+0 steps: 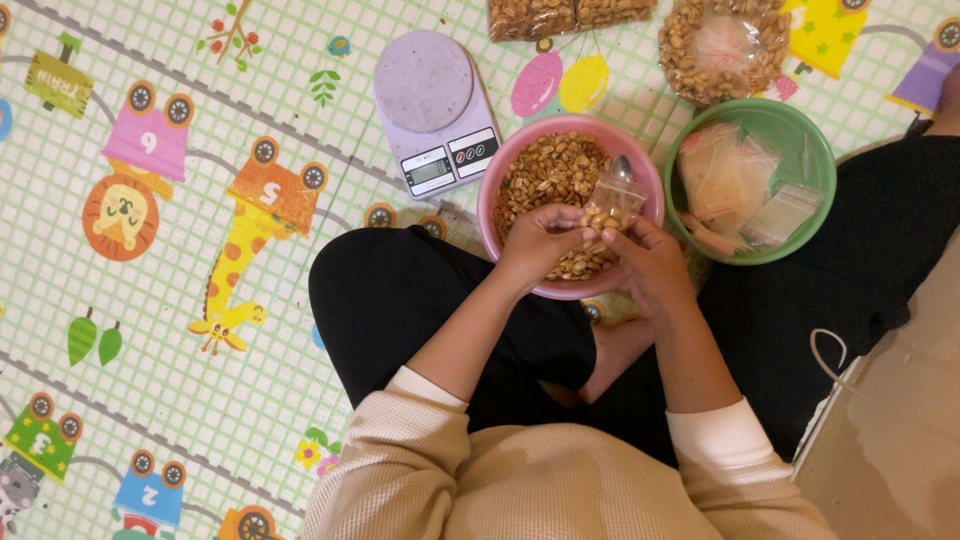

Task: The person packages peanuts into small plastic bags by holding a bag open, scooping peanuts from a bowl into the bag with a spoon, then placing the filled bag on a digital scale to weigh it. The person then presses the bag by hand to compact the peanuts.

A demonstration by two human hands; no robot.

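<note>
Floor almost wholly covered by a foam play mat (180, 300): pale green grid on cream, printed with cartoon train cars in pink, orange, green and blue, a lion, a giraffe, leaves, small flowers, and a grey dotted track running diagonally. Balloon shapes in pink and yellow printed near the top edge. Mat surface flat, lightly scuffed. At lower right the mat ends along a white edge strip; beyond it bare tan floor (890, 440), smooth and slightly glossy. A thin white cord loop (830, 352) lies near that edge. Light is soft, warm and even, indoor, with only faint shadows. No walls, windows or furniture in view.
</note>
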